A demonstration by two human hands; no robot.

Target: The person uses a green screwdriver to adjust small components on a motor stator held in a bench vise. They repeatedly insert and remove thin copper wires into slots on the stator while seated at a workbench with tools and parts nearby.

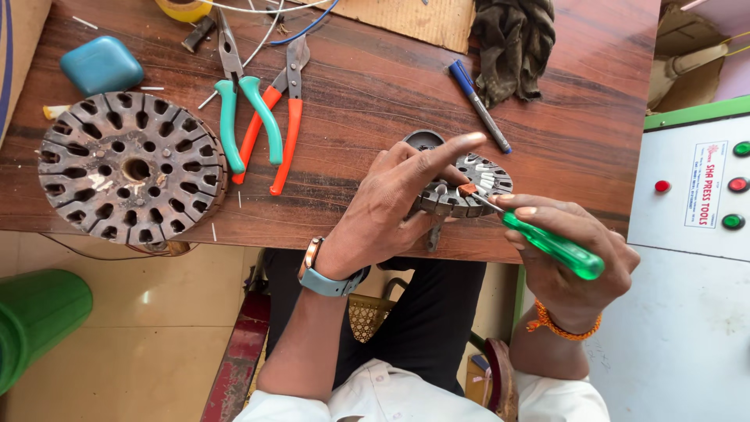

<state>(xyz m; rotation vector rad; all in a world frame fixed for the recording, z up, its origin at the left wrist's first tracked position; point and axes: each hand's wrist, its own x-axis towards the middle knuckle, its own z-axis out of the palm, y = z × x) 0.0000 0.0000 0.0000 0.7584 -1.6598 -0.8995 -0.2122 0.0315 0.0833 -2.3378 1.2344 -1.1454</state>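
A small round slotted metal stator core (478, 186) rests at the near edge of the brown wooden table (375, 86). My left hand (394, 203) grips its left side, the index finger stretched out over the top. My right hand (574, 254) holds a screwdriver with a clear green handle (555, 246). Its metal tip touches a small orange piece (467, 189) on the core's near rim.
A larger slotted stator core (131, 166) lies at the left. Green-handled pliers (234, 101) and orange-handled cutters (280, 117) lie mid-table, with a blue pen (478, 105), a dark rag (512, 43), a teal case (101, 65), yellow tape (183, 9). A white machine panel (695, 187) stands right; a green bin (35, 320) low left.
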